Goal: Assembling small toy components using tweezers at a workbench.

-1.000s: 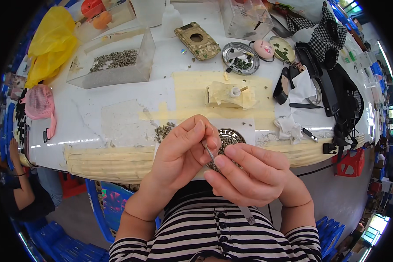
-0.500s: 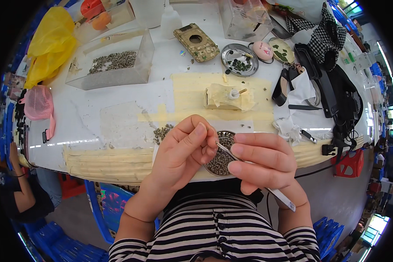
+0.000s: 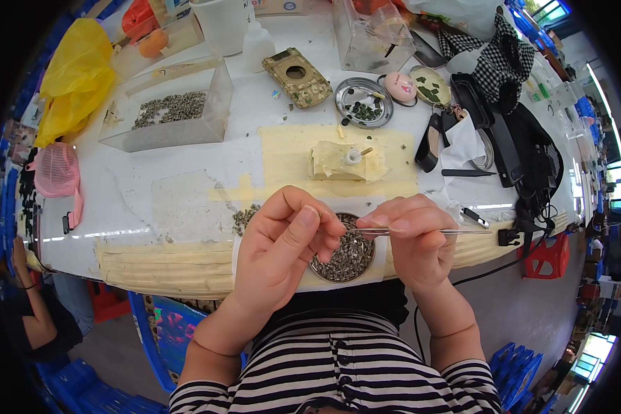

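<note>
My left hand (image 3: 276, 252) is pinched closed in front of me, its fingertips on something too small to make out. My right hand (image 3: 421, 238) grips a pair of metal tweezers (image 3: 466, 232), lying nearly level, tips pointing left near my left fingertips. Beneath and between the hands is a round dish (image 3: 343, 281) filled with small grey-green parts (image 3: 348, 257). More of the same bits form a small pile (image 3: 243, 219) beside my left hand. Beyond stands a block wrapped in pale yellow tape (image 3: 322, 165), with a white nozzle-like piece (image 3: 354, 158) on top.
A clear box (image 3: 217, 127) of small parts stands far left, near a yellow bag (image 3: 72, 83). Farther back are a camouflage model hull (image 3: 310, 90) and a round metal tray (image 3: 339, 107) with dark green pieces. A pink sieve (image 3: 55, 169) lies left; black straps (image 3: 507, 155) lie right.
The tweezers have swung from a downward slant to nearly level, and my right hand has turned with them. Their tips have drawn slightly right of my left fingertips. The view has shifted a little.
</note>
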Demonstrator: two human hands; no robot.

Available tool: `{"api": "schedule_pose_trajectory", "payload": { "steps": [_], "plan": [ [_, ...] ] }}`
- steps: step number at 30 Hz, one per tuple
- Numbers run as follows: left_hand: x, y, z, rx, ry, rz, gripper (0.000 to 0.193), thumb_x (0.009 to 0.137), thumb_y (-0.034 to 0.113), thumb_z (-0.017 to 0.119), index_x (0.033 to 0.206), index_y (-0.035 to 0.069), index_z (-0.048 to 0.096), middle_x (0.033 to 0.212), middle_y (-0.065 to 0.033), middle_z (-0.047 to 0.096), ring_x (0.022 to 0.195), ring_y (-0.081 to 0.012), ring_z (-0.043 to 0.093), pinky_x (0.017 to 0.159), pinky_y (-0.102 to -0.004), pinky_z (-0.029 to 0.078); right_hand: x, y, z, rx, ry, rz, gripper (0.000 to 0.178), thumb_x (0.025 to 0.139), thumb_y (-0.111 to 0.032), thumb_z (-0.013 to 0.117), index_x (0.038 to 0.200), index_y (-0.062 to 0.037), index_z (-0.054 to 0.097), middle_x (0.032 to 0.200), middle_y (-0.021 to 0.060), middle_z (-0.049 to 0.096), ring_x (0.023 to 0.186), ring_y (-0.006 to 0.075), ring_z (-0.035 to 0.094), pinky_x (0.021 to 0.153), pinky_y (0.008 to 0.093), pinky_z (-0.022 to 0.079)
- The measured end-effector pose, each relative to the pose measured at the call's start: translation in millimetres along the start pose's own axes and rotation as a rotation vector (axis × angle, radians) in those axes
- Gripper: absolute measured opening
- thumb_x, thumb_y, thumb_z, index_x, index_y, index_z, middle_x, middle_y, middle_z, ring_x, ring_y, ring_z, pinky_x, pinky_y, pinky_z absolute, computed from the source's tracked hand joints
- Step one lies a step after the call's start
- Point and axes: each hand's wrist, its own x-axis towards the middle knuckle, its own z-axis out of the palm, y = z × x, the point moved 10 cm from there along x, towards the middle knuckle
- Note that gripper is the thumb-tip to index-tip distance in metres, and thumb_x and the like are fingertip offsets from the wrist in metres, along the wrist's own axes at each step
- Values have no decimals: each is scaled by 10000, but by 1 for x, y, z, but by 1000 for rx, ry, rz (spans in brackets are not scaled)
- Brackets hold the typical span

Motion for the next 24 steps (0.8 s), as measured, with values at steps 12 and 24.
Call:
{"api": "schedule_pose_trajectory", "payload": {
  "steps": [12, 24],
  "plan": [
    [-2, 8, 2, 246, 91, 116, 156, 985, 160, 463, 989, 13, 517, 968, -132, 644, 795, -123, 600, 712, -241, 494, 22, -8, 0, -219, 100, 390, 333, 989, -209, 456, 872, 62, 611, 774, 89, 636, 646, 125, 656, 588, 224, 539],
    [0, -13, 4, -54, 4, -81, 198, 1001, 196, 418, 986, 23, 514, 996, -151, 634, 853, -152, 615, 753, -254, 504, 45, -17, 10, -328, 98, 229, 295, 980, -173, 469, 878, 61, 617, 803, 89, 636, 681, 129, 648, 594, 231, 548]
  ]
}}
